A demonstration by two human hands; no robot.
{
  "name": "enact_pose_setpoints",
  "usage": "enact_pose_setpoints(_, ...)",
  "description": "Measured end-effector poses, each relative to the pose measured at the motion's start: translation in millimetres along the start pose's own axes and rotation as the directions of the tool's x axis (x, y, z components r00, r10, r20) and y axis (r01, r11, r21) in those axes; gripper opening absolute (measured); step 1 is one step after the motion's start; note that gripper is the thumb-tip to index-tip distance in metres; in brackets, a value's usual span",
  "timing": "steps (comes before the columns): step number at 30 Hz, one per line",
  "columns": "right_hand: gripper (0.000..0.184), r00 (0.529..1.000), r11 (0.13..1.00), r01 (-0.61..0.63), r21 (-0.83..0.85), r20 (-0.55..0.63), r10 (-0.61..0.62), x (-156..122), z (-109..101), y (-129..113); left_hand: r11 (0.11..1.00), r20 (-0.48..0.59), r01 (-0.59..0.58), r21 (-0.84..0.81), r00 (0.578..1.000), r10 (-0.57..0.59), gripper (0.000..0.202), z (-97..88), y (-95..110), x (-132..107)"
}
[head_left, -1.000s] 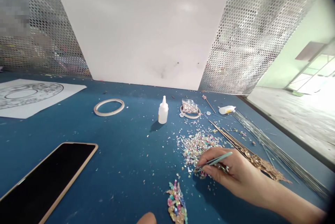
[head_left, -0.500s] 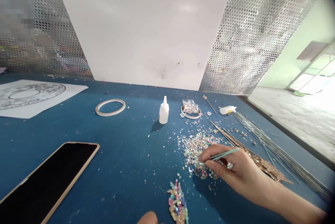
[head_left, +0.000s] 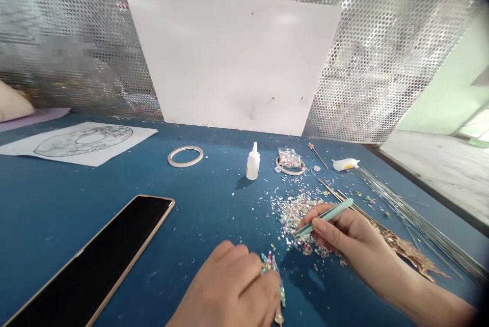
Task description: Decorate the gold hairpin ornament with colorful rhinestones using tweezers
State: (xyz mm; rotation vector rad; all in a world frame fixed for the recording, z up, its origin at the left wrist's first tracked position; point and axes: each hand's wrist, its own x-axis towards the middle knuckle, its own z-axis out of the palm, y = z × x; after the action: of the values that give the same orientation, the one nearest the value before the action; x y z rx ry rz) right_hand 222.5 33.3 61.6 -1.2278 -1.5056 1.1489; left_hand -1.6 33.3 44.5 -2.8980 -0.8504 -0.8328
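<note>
My right hand (head_left: 344,233) pinches mint-green tweezers (head_left: 328,216), their tips pointing down and left at a pile of small glittering sequins and stones (head_left: 296,210). Whether anything sits between the tips is too small to tell. My left hand (head_left: 233,286) is curled over a slim ornament (head_left: 281,291) covered in pastel beads, with a gold-coloured stem showing below the fingers. The hand hides much of the ornament, and the fingertips are partly out of sight.
A white glue bottle (head_left: 252,163) stands upright; another bottle (head_left: 346,164) lies at right. Tape rolls (head_left: 185,163), a small packet (head_left: 289,158), thin wires (head_left: 412,212), gold-coloured stems (head_left: 407,248), a phone (head_left: 95,261) and a printed sheet (head_left: 126,154) lie around. Another person's arm (head_left: 13,103) shows at far left.
My left hand has come up from the bottom edge onto the beaded ornament. My right hand has turned the tweezers, still over the pile. The view has shifted left.
</note>
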Motion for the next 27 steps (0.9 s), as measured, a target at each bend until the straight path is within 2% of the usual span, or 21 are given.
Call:
enact_pose_setpoints(1, 0.018, 1.0, 0.999, -0.011, 0.031, 0.008, 0.011, -0.8, 2.2, 0.2, 0.999, -0.072, 0.022, -0.047, 0.997, -0.025, 0.013, -3.9, -0.7, 3.9)
enact_pose_setpoints(2, 0.018, 1.0, 0.998, -0.025, 0.062, 0.016, 0.024, -1.3, 4.2, 0.7, 0.995, -0.076, 0.046, -0.086, 0.996, -0.052, 0.014, -6.8, -1.4, 7.1)
enact_pose_setpoints(6, 0.022, 0.993, 0.981, -0.102, 0.167, 0.072, 0.091, -0.6, 11.6, 4.2, 0.986, -0.017, 0.127, -0.11, 0.991, -0.13, 0.021, -11.6, -2.7, 14.6)
enact_pose_setpoints(11, 0.023, 0.98, 0.95, -0.183, 0.253, 0.128, 0.155, 5.0, 23.4, 1.2, 0.984, 0.01, 0.157, -0.086, 0.988, -0.156, 0.022, -13.1, -1.4, 15.4)
enact_pose_setpoints(18, 0.022, 0.956, 0.874, -0.27, 0.404, 0.224, 0.192, 5.1, 32.4, -0.8, 0.991, -0.069, 0.093, -0.092, 0.993, -0.1, 0.014, -9.8, -1.2, 12.0)
enact_pose_setpoints(27, 0.021, 0.949, 0.872, -0.294, 0.391, 0.23, 0.217, 2.5, 31.1, 2.1, 0.99, -0.157, 0.037, -0.14, 0.986, -0.059, 0.017, -6.5, -0.9, 7.6)
